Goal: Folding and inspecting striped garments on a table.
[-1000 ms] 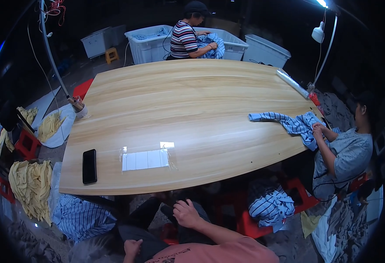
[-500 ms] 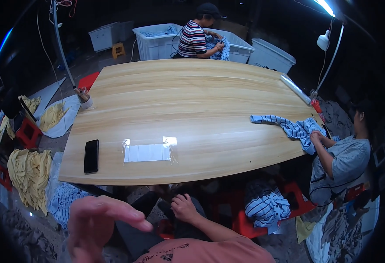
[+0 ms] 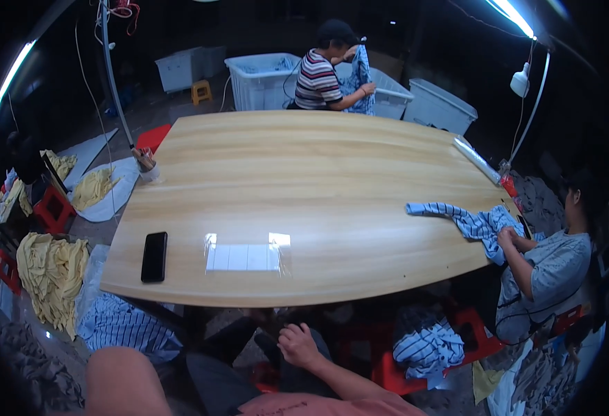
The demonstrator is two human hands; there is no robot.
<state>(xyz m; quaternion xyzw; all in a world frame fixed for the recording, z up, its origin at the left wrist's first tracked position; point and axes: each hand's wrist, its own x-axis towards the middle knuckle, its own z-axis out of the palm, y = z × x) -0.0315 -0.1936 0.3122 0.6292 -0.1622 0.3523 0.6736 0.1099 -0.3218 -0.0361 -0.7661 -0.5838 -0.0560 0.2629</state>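
The right hand (image 3: 299,345) is rested by the dark trousers (image 3: 211,380), fingers curled, any hold impossible to tell; the left hand is not shown; a blue striped bundle (image 3: 429,347) is heaped on a red stool (image 3: 385,371), seemingly unworked; a striped sleeved garment (image 3: 483,224) is held at the table (image 3: 304,180) by a co-worker (image 3: 550,267), apparently unfinished; finished pieces cannot be identified.

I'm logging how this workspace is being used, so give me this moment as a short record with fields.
Right hand: low over dark trousers, fingers curled, nothing seen held
Left hand: not made out; blurred bare skin at lower left
Table: black phone near left end, white panel beyond it to the right
Right co-worker: hands at striped garment
Far co-worker: holding up blue cloth
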